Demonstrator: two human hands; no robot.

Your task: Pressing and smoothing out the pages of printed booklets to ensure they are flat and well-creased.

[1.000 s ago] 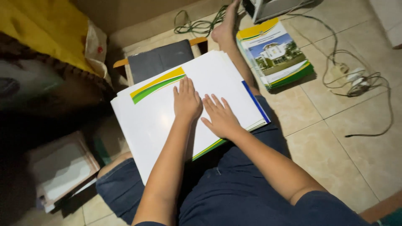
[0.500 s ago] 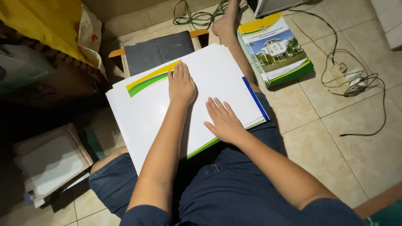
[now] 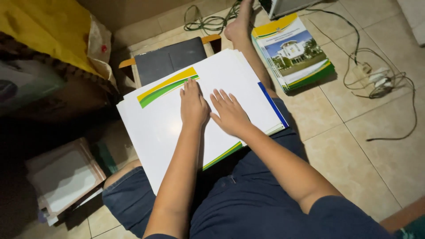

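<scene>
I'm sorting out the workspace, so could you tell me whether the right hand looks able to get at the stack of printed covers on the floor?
Probably yes: the right hand rests on the white sheets, and the stack of printed covers lies uncovered beside the outstretched leg.

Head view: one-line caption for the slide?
Seated person presses left hand and right hand flat on a white sheet across the lap, printed booklets stacked nearby.

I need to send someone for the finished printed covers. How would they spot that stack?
On the tiled floor, right of the outstretched leg, lies the stack of printed covers. Unlike the white sheets on the lap, its top shows a white building photo under a yellow band.
</scene>
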